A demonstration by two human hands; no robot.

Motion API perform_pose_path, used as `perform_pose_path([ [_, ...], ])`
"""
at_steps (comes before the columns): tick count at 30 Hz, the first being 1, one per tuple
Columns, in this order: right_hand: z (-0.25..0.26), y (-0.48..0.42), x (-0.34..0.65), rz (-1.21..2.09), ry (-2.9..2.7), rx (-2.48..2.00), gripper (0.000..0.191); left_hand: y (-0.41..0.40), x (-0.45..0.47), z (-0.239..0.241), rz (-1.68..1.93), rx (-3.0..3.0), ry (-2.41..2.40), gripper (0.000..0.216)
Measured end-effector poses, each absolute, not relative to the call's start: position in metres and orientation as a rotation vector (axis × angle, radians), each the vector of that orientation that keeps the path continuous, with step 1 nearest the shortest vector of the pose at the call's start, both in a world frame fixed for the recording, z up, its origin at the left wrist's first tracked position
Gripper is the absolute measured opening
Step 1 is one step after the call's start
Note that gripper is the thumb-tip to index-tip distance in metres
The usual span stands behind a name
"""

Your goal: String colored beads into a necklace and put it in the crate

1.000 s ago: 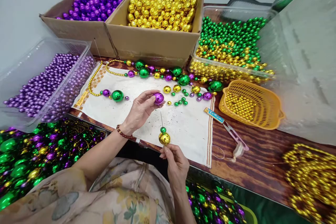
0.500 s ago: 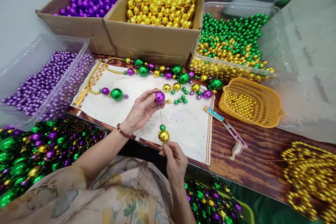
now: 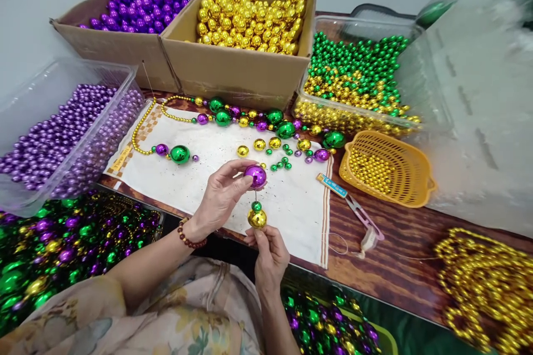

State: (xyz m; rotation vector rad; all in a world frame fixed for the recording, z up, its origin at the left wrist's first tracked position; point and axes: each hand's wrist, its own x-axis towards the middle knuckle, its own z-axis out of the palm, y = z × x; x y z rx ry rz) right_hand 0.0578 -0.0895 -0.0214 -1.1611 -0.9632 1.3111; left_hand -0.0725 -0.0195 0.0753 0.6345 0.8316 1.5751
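Between the thumb and fingers of my left hand (image 3: 222, 193) is a shiny purple bead (image 3: 255, 176), sitting on a thin upright needle (image 3: 256, 196). Below it on the same needle are a small green bead (image 3: 256, 206) and a larger gold bead (image 3: 257, 218). My right hand (image 3: 270, 258) pinches just under the gold bead; the needle's lower end is hidden by the fingers. Loose gold beads (image 3: 259, 145) and small green beads (image 3: 282, 164) lie on the white cloth (image 3: 216, 194) beyond my left hand. A strung bead garland (image 3: 223, 117) runs along the cloth's back edge.
Cardboard boxes of purple beads (image 3: 145, 0) and gold beads (image 3: 250, 16) stand behind. Clear bins hold purple beads (image 3: 62, 133) and green and gold beads (image 3: 358, 61). At right are a yellow basket (image 3: 412, 177), pink-handled snips (image 3: 366, 216) and gold bead strands (image 3: 487, 283).
My left hand has brought the purple bead down the needle, closer to the green and gold beads. My right hand keeps its pinch. The whole view has shifted slightly.
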Motion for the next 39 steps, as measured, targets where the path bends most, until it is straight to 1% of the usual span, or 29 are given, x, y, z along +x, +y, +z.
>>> perform_pose_path([
  [6,-0.013,-0.089,0.056,1.273,-0.982,-1.167,0.020,-0.018,-0.077,0.079,1.549,0.575,0.834,0.023],
  [12,-0.010,-0.084,0.057,1.272,-1.053,-1.155,0.021,-0.021,-0.078,0.078,1.600,0.690,0.893,0.024],
  [19,-0.005,-0.072,0.047,1.272,-0.936,-1.125,0.017,-0.023,-0.076,0.067,1.564,0.806,0.992,0.026],
  [22,-0.007,-0.068,0.052,1.309,-0.898,-1.112,0.018,-0.022,-0.078,0.068,1.471,0.932,1.029,0.027],
  [26,-0.016,-0.057,0.073,1.292,-0.895,-1.089,0.020,-0.004,-0.083,0.068,1.285,1.155,1.028,0.036],
  [29,-0.023,-0.049,0.091,1.257,-0.931,-1.072,0.021,0.044,-0.080,0.074,1.206,1.341,1.123,0.040],
  [32,-0.028,-0.045,0.106,1.235,-0.973,-1.072,0.023,0.125,-0.061,0.093,1.183,1.819,1.258,0.029],
  [34,-0.032,-0.044,0.111,1.235,-0.979,-1.077,0.025,0.186,-0.041,0.108,1.065,2.195,1.346,0.023],
  [36,-0.035,-0.045,0.113,1.254,-0.968,-1.079,0.026,0.244,-0.020,0.119,0.772,2.403,1.454,0.026],
  [37,-0.036,-0.046,0.114,1.269,-0.961,-1.080,0.027,0.268,-0.011,0.123,0.530,2.439,1.491,0.027],
  [38,-0.037,-0.046,0.115,1.283,-0.953,-1.083,0.028,0.289,-0.003,0.124,0.289,2.419,1.500,0.025],
  [39,-0.038,-0.046,0.115,1.295,-0.944,-1.088,0.029,0.306,0.003,0.124,0.147,2.391,1.489,0.021],
])
